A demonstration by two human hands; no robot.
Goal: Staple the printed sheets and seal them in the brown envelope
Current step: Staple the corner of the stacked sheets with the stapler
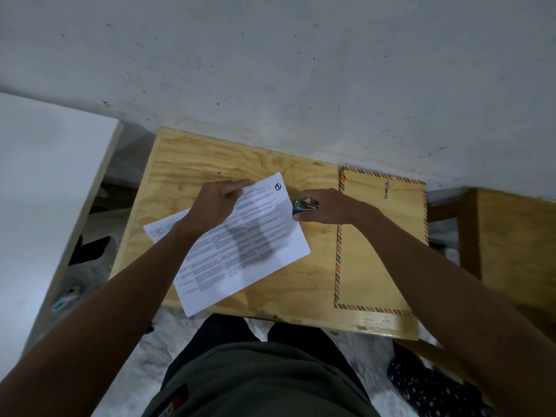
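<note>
Plywood table (186, 164); stapler (303, 206) gripped by right hand (326, 207) beside sheets (240, 245).

One stapler (304, 206), one envelope (379, 245), two hands.

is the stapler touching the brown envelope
Apart. The head view shows bare tabletop between the stapler, gripped by the right hand, and the brown envelope.

Printed sheets (240, 236) askew, flat; brown envelope (370, 251) flat beside.
</note>
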